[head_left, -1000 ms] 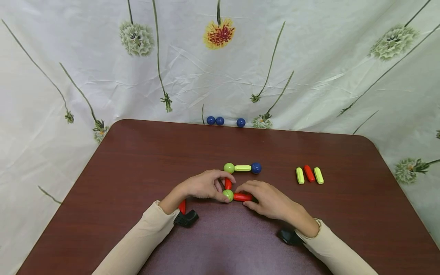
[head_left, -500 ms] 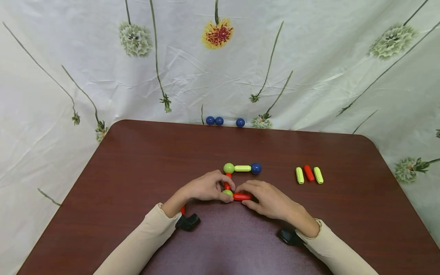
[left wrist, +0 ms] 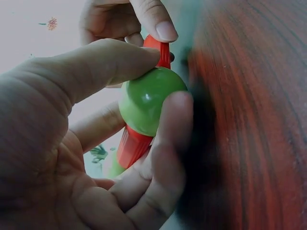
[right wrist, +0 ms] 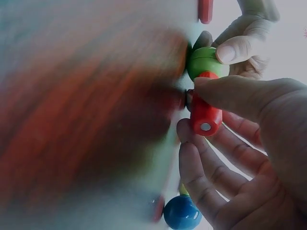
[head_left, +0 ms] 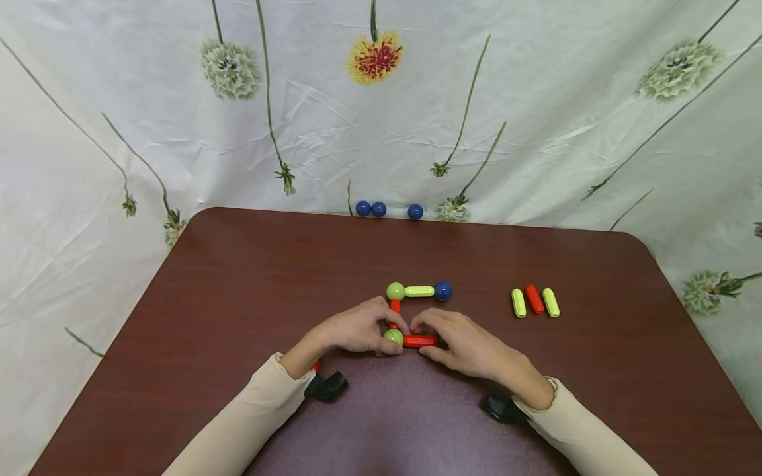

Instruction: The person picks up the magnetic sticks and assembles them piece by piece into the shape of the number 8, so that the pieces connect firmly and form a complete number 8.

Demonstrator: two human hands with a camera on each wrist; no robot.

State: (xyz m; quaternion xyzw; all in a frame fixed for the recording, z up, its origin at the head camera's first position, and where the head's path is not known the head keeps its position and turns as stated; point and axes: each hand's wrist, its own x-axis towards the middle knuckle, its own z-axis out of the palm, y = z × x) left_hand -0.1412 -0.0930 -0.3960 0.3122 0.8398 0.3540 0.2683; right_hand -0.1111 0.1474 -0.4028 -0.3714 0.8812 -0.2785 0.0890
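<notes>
Near green ball: at the corner of a rod-and-ball frame, the near green ball (head_left: pixel 393 336) sits where two red rods meet.
My left hand: thumb and forefinger of my left hand (head_left: pixel 356 328) pinch that ball from 9 o'clock.
My right hand: across the joint, my right hand (head_left: pixel 467 344) grips the held red rod (head_left: pixel 419 340), whose inner end meets the ball at 3 o'clock; its free end shows a silvery disc (right wrist: pixel 206 127).
What changes: against half a second ago, my left thumb sits lower on the ball, toward 6 o'clock, baring more green; the rod stays put.
What it means: my judgement is that the joint is being steadied, with no new piece added.
Linking red rod: partly behind my fingers, the linking red rod (head_left: pixel 395 307) runs to 12 o'clock and the far green ball (head_left: pixel 395 291).
Far side: from there a yellow-green rod (head_left: pixel 419 291) points to 3 o'clock, ending at a blue ball (head_left: pixel 442 291).
Loose rods: between 2 and 3 o'clock, three loose rods (head_left: pixel 534 299) lie well apart from the frame.
Far edge: at 12 o'clock, three blue balls (head_left: pixel 378 209) line the table (head_left: pixel 268 264).
</notes>
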